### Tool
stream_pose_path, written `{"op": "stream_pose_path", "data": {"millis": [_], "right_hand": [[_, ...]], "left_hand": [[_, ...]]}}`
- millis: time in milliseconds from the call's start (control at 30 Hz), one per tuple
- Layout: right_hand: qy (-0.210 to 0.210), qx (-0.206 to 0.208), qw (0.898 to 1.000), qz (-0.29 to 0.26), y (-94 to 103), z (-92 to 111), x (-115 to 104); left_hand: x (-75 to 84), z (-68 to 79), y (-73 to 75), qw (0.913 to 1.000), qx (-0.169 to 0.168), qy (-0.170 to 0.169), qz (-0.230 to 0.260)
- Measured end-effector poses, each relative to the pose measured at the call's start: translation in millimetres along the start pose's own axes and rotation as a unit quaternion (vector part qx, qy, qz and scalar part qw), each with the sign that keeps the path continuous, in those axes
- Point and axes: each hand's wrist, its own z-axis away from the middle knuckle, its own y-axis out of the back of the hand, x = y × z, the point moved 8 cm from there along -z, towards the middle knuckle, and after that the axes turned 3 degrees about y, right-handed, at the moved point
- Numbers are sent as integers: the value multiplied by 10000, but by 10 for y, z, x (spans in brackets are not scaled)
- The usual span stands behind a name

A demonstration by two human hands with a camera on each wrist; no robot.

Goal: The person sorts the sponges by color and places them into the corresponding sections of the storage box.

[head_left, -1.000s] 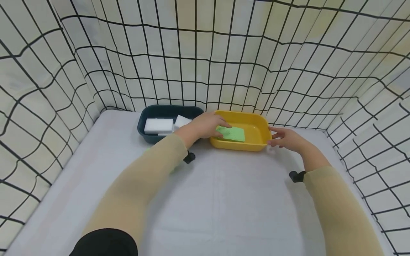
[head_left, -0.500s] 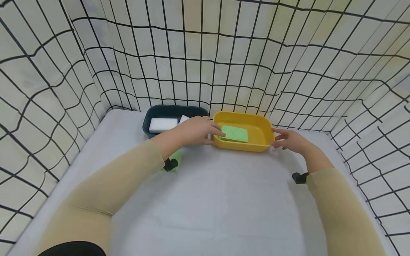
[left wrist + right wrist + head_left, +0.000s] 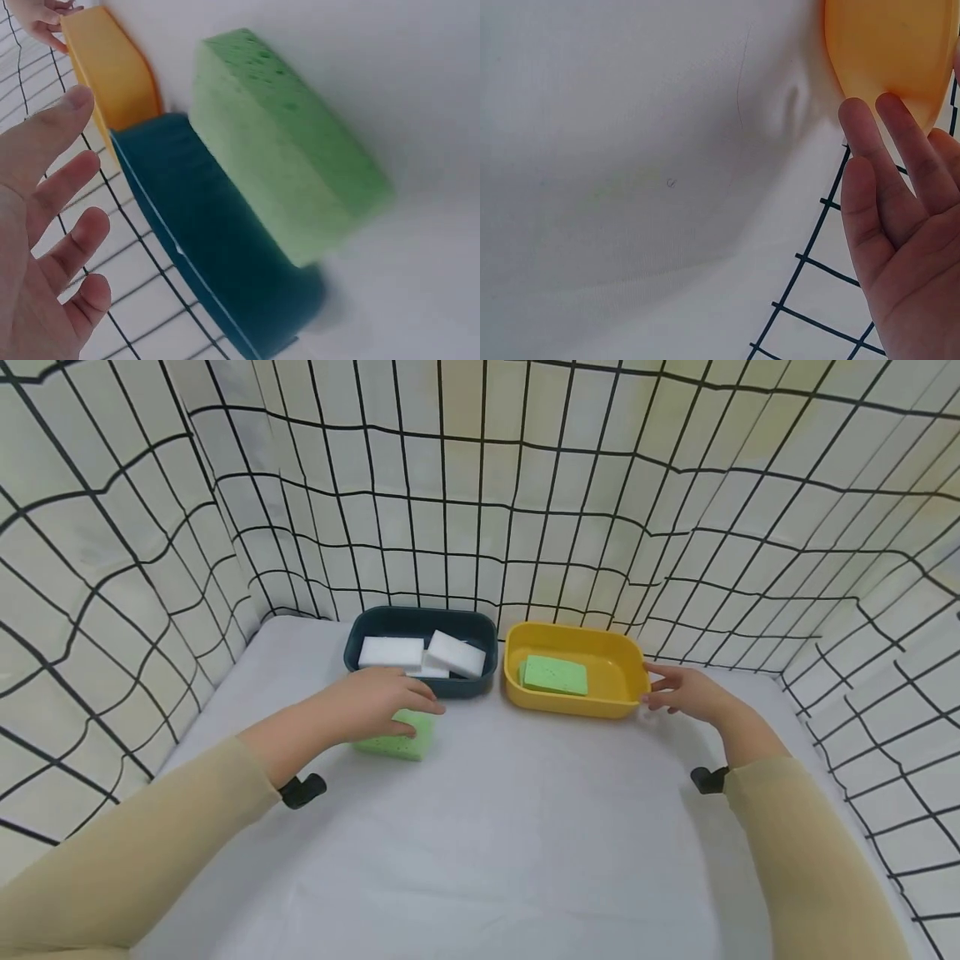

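My left hand hovers with loosely bent fingers over a green sponge on the table, partly covering it in the head view. In the left wrist view, the fingers are apart from the sponge and hold nothing. My right hand rests its fingertips against the right end of a yellow bin; in the right wrist view its fingers are fairly straight beside the bin wall. Inside the yellow bin lies a green sponge, with another green edge showing beneath it.
A dark teal bin with several white sponges stands left of the yellow bin. Black wire grid fences the back and both sides. A white cloth covers the table.
My left hand has left the sponge in the yellow bin and moved left and nearer, over the green sponge on the table. The right hand stays at the yellow bin's end.
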Motion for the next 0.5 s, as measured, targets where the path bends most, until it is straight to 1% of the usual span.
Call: {"op": "stream_pose_path", "data": {"millis": [100, 200, 333, 500], "right_hand": [[4, -12, 10000, -16, 0, 5, 11], [-1, 5, 10000, -24, 0, 5, 20], [-19, 24, 10000, -38, -3, 5, 15], [-39, 9, 10000, -22, -4, 10, 16]], "left_hand": [[-84, 110, -68, 10000, 22, 48, -3], [-161, 188, -159, 9999, -52, 154, 31], [-247, 248, -282, 9997, -99, 233, 6], [-350, 280, -388, 9994, -75, 265, -211]]}}
